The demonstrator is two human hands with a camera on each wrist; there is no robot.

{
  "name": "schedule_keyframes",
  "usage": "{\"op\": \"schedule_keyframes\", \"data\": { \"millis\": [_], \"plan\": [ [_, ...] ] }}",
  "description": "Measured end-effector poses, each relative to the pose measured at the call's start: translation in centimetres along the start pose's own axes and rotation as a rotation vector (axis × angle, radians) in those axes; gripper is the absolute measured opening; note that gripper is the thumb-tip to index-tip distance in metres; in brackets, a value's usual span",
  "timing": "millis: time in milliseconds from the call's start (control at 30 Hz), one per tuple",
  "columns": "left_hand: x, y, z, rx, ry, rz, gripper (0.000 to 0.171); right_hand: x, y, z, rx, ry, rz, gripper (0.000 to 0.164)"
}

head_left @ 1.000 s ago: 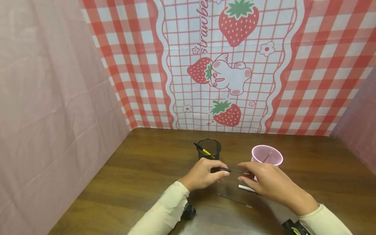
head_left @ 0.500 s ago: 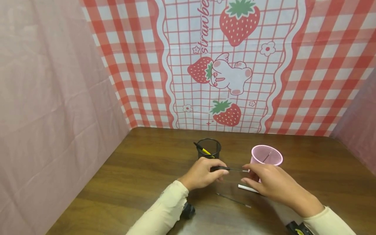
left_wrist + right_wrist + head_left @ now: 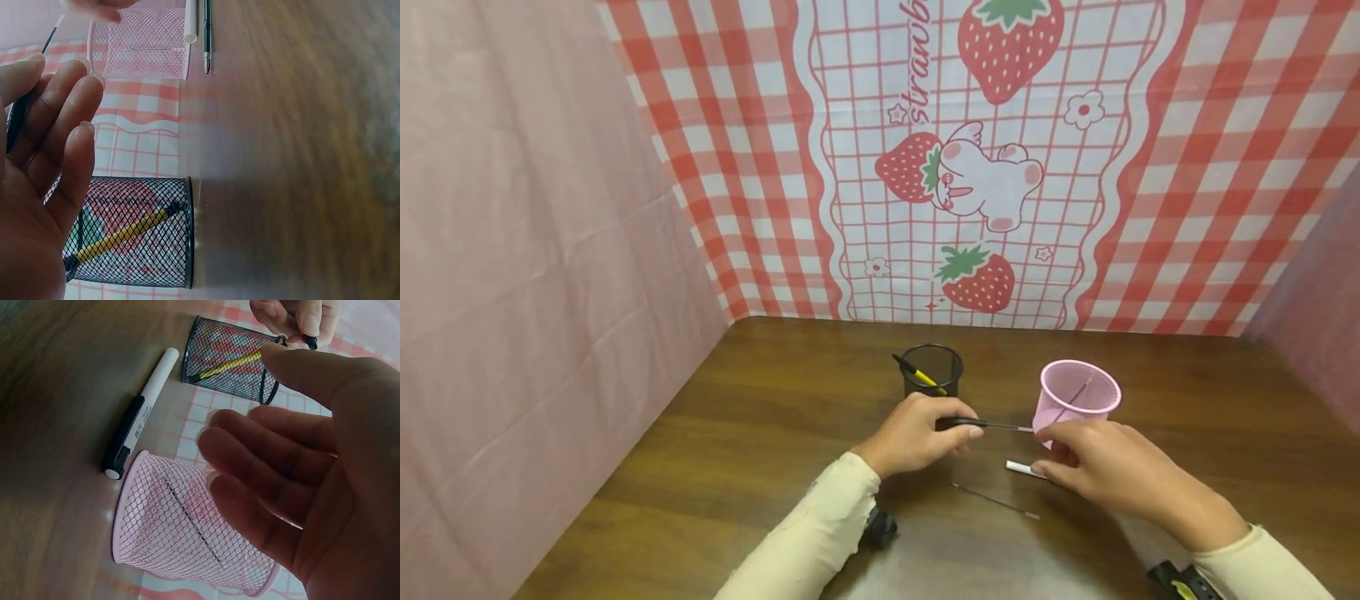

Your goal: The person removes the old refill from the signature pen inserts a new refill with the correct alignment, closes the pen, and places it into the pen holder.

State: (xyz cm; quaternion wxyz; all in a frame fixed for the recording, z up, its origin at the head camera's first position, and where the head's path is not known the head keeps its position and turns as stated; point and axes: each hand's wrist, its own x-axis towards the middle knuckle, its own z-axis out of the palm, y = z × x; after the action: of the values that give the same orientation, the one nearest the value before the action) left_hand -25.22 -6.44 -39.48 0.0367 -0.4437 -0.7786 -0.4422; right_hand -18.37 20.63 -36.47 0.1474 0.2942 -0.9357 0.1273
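Note:
My left hand [image 3: 917, 433] pinches a black pen barrel [image 3: 962, 422] between thumb and index finger. From that barrel a thin dark refill [image 3: 1007, 427] with a pale end sticks out to the right. My right hand [image 3: 1120, 467] hovers just past the refill's end, holding nothing; its fingers look relaxed in the right wrist view, and a gap shows in the left wrist view. Under it lies a white pen [image 3: 144, 412] with a black clip section, partly covered by the hand in the head view. A second refill [image 3: 996, 500] lies on the table in front of both hands.
Behind my left hand stands a black mesh cup [image 3: 951, 379] with a yellow-and-black pen [image 3: 928, 382] in it. A pink mesh cup [image 3: 1043, 415], holding a thin dark rod, stands behind my right hand. A checked strawberry cloth [image 3: 760, 217] hangs at the back.
My right hand has drawn off to the right, away from the refill's end. My left hand keeps its grip nearly in place. The head view has tipped slightly downward.

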Motion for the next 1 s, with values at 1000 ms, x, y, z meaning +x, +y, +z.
{"op": "schedule_keyframes", "data": {
  "millis": [1000],
  "plan": [
    [-0.1,0.2,-0.1,0.025,-0.007,0.007,0.011,-0.7,0.2,1.6,-0.015,-0.178,-0.001,0.018]
  ]
}}
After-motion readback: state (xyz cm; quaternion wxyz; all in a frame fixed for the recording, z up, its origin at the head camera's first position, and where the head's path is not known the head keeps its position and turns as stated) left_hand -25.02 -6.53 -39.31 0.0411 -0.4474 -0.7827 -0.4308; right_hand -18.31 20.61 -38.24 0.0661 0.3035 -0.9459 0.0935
